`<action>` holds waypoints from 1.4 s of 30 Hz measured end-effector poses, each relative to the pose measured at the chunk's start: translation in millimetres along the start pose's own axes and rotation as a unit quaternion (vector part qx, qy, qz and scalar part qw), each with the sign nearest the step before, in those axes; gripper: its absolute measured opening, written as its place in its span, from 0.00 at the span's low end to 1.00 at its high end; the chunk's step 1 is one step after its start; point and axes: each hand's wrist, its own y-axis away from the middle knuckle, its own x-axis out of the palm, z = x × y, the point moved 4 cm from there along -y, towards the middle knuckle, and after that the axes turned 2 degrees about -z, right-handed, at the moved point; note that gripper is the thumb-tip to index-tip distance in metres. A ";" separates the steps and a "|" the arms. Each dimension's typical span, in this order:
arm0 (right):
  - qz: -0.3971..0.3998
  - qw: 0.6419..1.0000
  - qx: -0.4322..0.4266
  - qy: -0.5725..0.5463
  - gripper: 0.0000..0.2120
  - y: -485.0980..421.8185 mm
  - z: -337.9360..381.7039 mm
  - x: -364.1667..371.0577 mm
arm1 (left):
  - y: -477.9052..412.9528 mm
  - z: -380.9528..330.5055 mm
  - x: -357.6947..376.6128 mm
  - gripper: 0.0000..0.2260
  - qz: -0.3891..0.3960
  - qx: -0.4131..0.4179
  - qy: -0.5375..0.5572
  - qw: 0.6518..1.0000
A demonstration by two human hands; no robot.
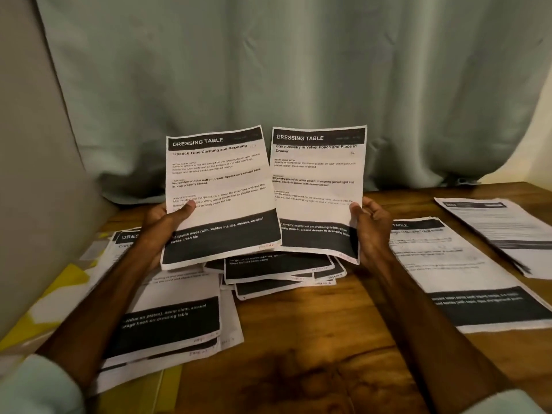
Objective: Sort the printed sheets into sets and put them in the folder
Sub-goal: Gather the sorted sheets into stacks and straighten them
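A pale green curtain (268,70) hangs across the far side of the scene. In front of it lies a wooden worktop (298,339) carrying several groups of printed sheets.

A yellow folder (65,282) lies flat at the near left, partly covered by the left stack (173,318) of sheets. The right stack (466,279) lies flat on the right side of the worktop. A further stack (501,225) lies at the far right, just beside it. A loose, fanned centre pile (277,270) lies in the middle, partly hidden behind the two raised sheets.

Both raised sheets are held upright above the centre pile, side by side, with their inner edges overlapping. Each is headed "DRESSING TABLE". The lipstick sheet (221,186) is on the left and the jewelry sheet (316,180) is on the right.

The left grip (161,225) grasps the lipstick sheet at its left edge, thumb on the printed face. The right grip (370,228) grasps the jewelry sheet at its right edge, thumb on the printed face.
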 end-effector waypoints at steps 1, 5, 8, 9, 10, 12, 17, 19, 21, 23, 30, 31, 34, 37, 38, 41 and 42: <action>-0.002 1.000 -0.004 0.000 0.07 -0.6 -0.6 -0.5 | 0.1 1.4 0.3 0.12 0.000 -0.003 -0.003 1.000; -0.011 1.000 -0.021 -0.001 0.08 -1.5 0.5 -1.3 | 1.3 4.6 5.1 0.14 0.013 -0.006 0.001 1.000; -0.022 0.999 -0.028 -0.004 0.09 -3.3 0.6 -4.0 | 3.6 5.5 11.0 0.11 0.020 -0.001 0.004 1.000; -0.025 0.999 -0.034 -0.003 0.09 -4.2 0.5 -4.9 | 3.8 6.1 12.6 0.10 0.022 0.002 0.007 1.000; -0.025 0.999 -0.039 0.000 0.09 -4.8 0.4 -5.5 | 3.6 7.2 13.7 0.10 0.023 0.002 0.008 1.000; -0.024 0.999 -0.045 0.007 0.08 -4.7 0.8 -6.9 | 2.8 10.3 15.1 0.12 0.028 0.000 0.003 1.000; -0.019 0.999 -0.049 0.012 0.11 -5.6 0.4 -7.2 | 2.7 13.4 19.3 0.11 0.037 0.009 -0.009 0.999; -0.013 0.999 -0.049 0.009 0.11 -5.4 0.3 -6.3 | 4.3 12.6 21.4 0.12 0.041 0.015 -0.010 0.999; -0.007 0.999 -0.046 0.006 0.12 -5.8 -0.4 -5.4 | 4.1 12.7 21.4 0.13 0.041 0.014 -0.011 0.999; -0.002 0.999 -0.042 0.006 0.12 -5.2 -0.6 -4.2 | 4.4 12.3 20.6 0.13 0.039 0.013 -0.010 0.999; 0.014 0.999 -0.040 0.007 0.12 -2.2 -0.3 -1.9 | 4.9 12.5 21.1 0.10 0.040 0.018 -0.019 0.999; 0.016 0.999 -0.039 0.005 0.12 -1.8 -0.5 -1.2 | 4.8 12.5 20.8 0.11 0.039 0.019 -0.020 0.999; 0.018 0.999 -0.040 0.004 0.13 -0.4 -0.5 0.0 | 3.4 13.6 19.9 0.13 0.037 0.020 -0.024 0.999; 0.024 0.999 -0.040 0.008 0.13 1.3 -0.5 1.4 | 3.2 13.9 20.0 0.14 0.031 0.022 -0.026 0.999; 0.025 0.999 -0.041 0.009 0.12 1.9 -0.2 1.7 | 3.0 14.2 20.4 0.14 0.032 0.022 -0.025 0.999; 0.029 0.999 -0.042 0.013 0.11 3.3 0.6 3.0 | 2.9 14.8 20.4 0.15 0.034 0.020 -0.023 0.999; 0.032 0.998 -0.043 0.015 0.11 3.7 0.7 3.6 | 2.6 15.3 20.1 0.16 0.034 0.020 -0.025 0.999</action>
